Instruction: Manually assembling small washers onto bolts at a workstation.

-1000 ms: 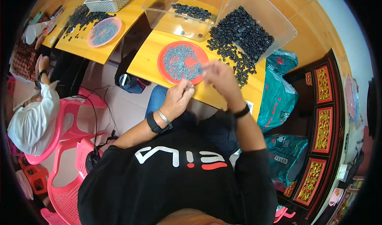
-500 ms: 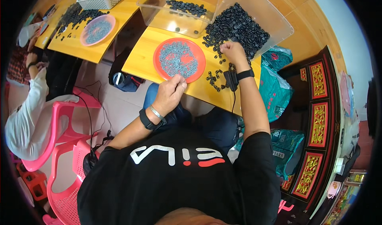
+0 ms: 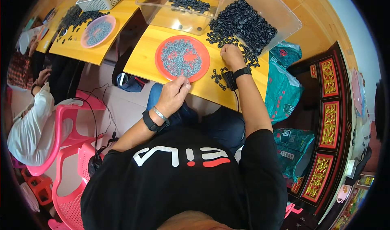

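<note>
My left hand is at the near rim of a round red plate, its thumb and fingertips pinched together. Whatever is in that pinch is too small to make out. Many small grey metal pieces, like screws, lie spread over the plate. To the right of it, my right hand is closed above the table beside loose black plastic pieces; its fingertips are mostly hidden from me. More of the black pieces fill a clear plastic tub tipped toward the table. A small cluster lies close to my right wrist.
A second clear bin with black pieces stands at the back of the yellow table. Teal bags are against its right side. Leftward, a person in white sits at another table with a pink plate and white basket.
My right hand has shifted a little left and nearer to me, still closed. My left hand keeps its pinch at the plate's rim. The neighbouring person's hand has moved nearer their lap.
</note>
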The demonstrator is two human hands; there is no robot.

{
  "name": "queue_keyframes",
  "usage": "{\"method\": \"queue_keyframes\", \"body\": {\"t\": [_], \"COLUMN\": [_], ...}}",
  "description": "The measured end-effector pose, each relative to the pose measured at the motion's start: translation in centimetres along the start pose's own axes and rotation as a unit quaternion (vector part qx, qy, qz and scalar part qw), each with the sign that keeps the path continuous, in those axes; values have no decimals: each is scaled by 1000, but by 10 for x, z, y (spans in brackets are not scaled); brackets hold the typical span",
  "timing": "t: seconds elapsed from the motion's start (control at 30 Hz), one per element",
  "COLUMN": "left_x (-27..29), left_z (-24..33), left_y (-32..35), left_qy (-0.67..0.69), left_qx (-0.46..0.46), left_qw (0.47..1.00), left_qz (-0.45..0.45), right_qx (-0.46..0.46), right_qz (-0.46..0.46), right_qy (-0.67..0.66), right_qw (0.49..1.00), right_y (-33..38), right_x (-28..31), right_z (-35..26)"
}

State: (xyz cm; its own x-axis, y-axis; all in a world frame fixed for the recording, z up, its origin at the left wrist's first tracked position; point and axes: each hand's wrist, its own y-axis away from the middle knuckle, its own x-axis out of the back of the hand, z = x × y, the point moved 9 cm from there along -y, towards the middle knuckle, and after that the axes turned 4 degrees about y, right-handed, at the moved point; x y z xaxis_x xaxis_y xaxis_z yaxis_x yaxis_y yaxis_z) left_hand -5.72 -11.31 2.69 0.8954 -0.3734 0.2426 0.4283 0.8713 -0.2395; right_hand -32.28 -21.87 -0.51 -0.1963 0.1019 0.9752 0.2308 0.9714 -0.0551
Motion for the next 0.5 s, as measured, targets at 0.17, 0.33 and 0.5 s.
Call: {"method": "queue_keyframes", "body": {"t": [0.17,0.33,0.5], "left_x": [1,2,-1], "left_z": [-4,-6,-2], "left_y": [-1,-2,1], "left_qy": [-5,6,-12], "left_qx": [2,-14,-28], "left_qw": [1000,1000,1000], "left_qz": [2,17,8], "right_qx": [6,23,5], "right_qz": [-41,13,-3], "right_qy": [-56,10,34], "right_qw": [998,1000,999], "right_y": [11,2,3], "right_x": [4,-1,-6], "right_z": [-3,4,4]}}
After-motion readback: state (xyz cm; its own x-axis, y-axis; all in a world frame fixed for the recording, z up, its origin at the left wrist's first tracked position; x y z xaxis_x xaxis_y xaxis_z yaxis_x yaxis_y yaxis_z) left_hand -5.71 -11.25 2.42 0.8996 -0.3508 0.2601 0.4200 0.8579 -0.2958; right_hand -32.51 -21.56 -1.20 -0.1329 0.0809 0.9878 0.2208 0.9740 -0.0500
